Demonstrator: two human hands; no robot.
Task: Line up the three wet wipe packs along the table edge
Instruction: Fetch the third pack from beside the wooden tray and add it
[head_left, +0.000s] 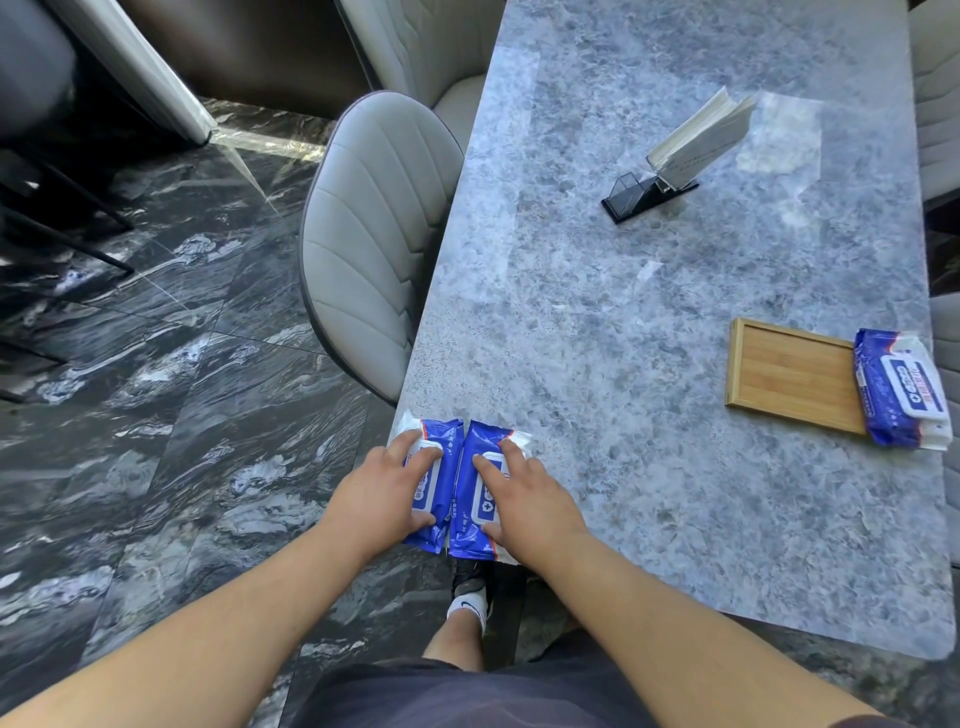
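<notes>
Two blue-and-white wet wipe packs lie side by side, touching, at the near left corner of the grey marble table (649, 467). My left hand (384, 493) grips the left pack (441, 441), fingers over its top and thumb at its near end. My right hand (524, 499) holds the right pack (480, 447) the same way. The near ends of both packs reach the table's front edge. A third wipe pack (901, 395) lies far to the right, half on a wooden tray.
A shallow wooden tray (789, 374) sits at the right side of the table. A black stand holding white paper napkins (675, 166) stands further back. A grey padded chair (363, 249) is pushed against the table's left edge. Dark marble floor lies to the left.
</notes>
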